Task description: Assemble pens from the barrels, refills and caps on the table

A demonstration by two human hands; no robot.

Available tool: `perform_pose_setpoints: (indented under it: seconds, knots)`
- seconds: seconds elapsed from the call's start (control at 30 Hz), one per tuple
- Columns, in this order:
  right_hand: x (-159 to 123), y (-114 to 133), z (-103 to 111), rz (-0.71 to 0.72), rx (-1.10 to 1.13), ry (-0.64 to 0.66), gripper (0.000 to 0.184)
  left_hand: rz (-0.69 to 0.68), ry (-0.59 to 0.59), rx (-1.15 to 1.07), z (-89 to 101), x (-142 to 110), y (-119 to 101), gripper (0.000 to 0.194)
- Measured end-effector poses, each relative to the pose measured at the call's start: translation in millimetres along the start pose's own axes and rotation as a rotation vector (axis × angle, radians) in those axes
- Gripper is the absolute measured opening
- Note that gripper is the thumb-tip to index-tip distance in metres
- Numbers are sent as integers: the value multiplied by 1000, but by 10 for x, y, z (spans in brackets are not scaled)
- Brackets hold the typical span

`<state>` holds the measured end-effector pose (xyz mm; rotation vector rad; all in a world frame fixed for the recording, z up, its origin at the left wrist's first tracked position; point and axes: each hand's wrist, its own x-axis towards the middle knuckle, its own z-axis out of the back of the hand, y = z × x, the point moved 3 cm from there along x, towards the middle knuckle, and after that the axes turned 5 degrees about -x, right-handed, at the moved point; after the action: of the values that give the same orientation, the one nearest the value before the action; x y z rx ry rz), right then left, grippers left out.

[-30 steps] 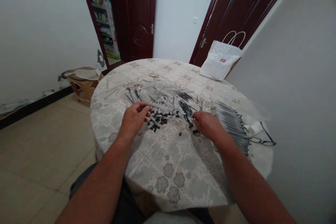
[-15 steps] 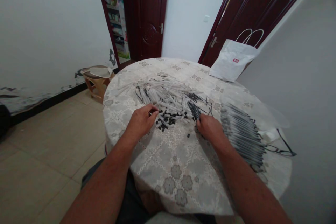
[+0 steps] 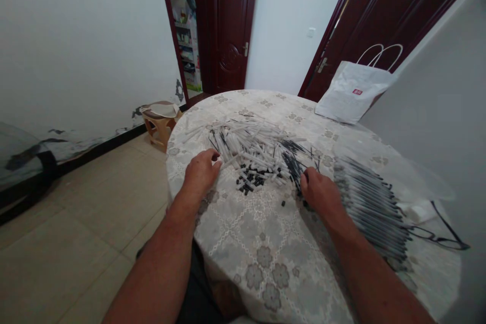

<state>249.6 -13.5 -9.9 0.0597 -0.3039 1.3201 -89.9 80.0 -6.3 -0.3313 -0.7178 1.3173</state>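
Observation:
My left hand is at the left edge of a loose pile of translucent pen tubes. Its fingers are curled, with the thumb and index fingertip a little apart by the end of one tube. My right hand has its fingers pinched together beside a bundle of thin black rods, like pen refills; what they hold is hidden. Small black caps and short clear pieces lie between the hands. One black cap sits apart, nearer to me.
On the right lie rows of grey, pen-like sticks with dark ends, beside clear plastic film. Eyeglasses rest past them. A white paper bag stands at the back right of the round, cloth-covered table. A stool stands beyond its left side.
The view has turned left, so the table sits further right. My left hand has drawn leftward from the black caps and its pinch has loosened. My right hand stays by the black rods.

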Motion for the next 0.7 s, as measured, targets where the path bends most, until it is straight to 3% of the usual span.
perform_pose_setpoints:
  seconds: [0.13, 0.33, 0.57, 0.7]
  knots:
    - [-45, 76, 41, 61, 116, -152, 22, -32, 78, 164, -195, -23, -76, 25]
    - [-89, 168, 49, 146, 259, -202, 20, -39, 133, 177, -289, -13, -115, 16]
    - [-116, 230, 66, 191, 349, -213, 21, -104, 87, -362, -237, -79, -260, 4]
    - [-165, 319, 102, 339, 441, -210, 21, 107, 185, -800, -287, -84, -345, 15]
